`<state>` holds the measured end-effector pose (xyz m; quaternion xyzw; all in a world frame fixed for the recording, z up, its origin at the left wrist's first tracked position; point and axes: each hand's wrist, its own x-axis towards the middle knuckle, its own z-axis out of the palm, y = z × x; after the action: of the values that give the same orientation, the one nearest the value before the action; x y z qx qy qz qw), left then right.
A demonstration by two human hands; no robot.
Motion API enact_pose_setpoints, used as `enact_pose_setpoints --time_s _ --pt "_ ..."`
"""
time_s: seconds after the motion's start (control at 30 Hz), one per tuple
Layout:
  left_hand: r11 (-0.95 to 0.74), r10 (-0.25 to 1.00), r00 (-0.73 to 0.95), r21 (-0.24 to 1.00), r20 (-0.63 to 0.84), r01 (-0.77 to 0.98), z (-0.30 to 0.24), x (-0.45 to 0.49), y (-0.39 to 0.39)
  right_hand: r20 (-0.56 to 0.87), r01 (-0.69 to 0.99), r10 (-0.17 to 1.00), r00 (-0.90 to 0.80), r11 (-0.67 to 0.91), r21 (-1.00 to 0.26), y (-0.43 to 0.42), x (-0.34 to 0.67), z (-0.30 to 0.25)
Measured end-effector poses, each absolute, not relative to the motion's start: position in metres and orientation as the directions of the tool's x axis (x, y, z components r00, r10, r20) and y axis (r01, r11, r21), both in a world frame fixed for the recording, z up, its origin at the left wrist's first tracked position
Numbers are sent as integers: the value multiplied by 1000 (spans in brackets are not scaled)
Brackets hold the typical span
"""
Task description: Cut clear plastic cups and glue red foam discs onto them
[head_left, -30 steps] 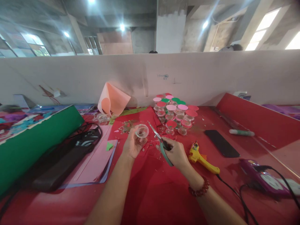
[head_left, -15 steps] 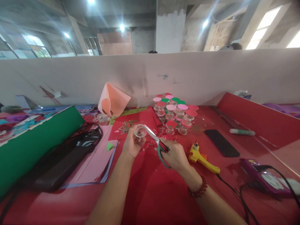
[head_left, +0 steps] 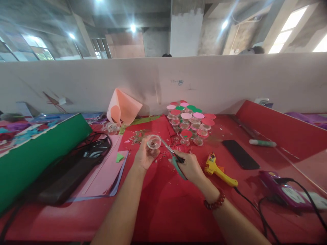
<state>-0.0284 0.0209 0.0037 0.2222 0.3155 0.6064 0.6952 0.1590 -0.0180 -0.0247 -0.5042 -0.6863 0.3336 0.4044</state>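
My left hand [head_left: 144, 154] is closed around a small clear plastic cup [head_left: 154, 142], its round rim tilted toward me. In my right hand [head_left: 189, 167] is a pair of scissors [head_left: 167, 147] with green-and-black handles, its blades reaching to the right side of the cup's rim. Whether the blades touch the rim I cannot make out. Beyond my hands stand several clear cup shapes [head_left: 185, 126], many topped with red, pink or green discs [head_left: 186, 116]. Small clear scraps [head_left: 138, 136] are scattered on the red sheet [head_left: 150, 127] behind the cup.
To the right lie a yellow glue gun [head_left: 219, 173], a black phone [head_left: 240, 154], and a purple power strip [head_left: 281, 192] with cords. A black case [head_left: 76, 173] and pink sheets [head_left: 102, 173] lie left, beside a green panel [head_left: 46, 153]. A white partition [head_left: 102, 78] stands behind.
The cup has turned so its open rim faces me more. The scissors have rotated, so their handles appear more edge-on. Both hands stay in nearly the same place.
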Motion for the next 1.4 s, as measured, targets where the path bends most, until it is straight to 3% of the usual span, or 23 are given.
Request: enact_pose_setpoints --time_s 0.07,0.17,0.33,0.7,0.83,0.97,1.07,1.2,1.3,1.4 --pt "163 984 72 686 -160 -709 4 -29 21 231 394 968 -100 252 -884 -17 161 -20" --pt "136 986 30 676 -166 -725 4 -29 22 289 493 957 -30 265 -829 -18 164 -13" --pt "144 979 9 662 -204 -736 5 -27 20 375 639 921 -109 354 -683 -21 162 -15" --pt "164 985 76 682 -158 -713 -2 -32 22 366 573 908 -205 414 -708 -18 161 -28" --pt "164 986 93 687 -140 -707 -2 -35 23 280 504 930 -237 364 -783 -20 159 -24" --pt "168 985 93 686 -146 -707 -1 -36 23 192 291 932 -308 284 -914 -20 154 -25" --pt "158 986 77 692 -146 -704 0 -34 23 49 136 939 -342 101 -986 -20 152 -23" --pt "130 988 36 699 -148 -703 2 -31 23 -136 19 937 -323 -137 -990 -22 153 -17" --pt "153 983 38 682 -181 -715 3 -31 23 46 128 980 -196 72 -989 -20 156 -15" --pt "155 980 24 680 -197 -717 2 -32 23 308 454 948 -83 311 -835 -19 159 -16"
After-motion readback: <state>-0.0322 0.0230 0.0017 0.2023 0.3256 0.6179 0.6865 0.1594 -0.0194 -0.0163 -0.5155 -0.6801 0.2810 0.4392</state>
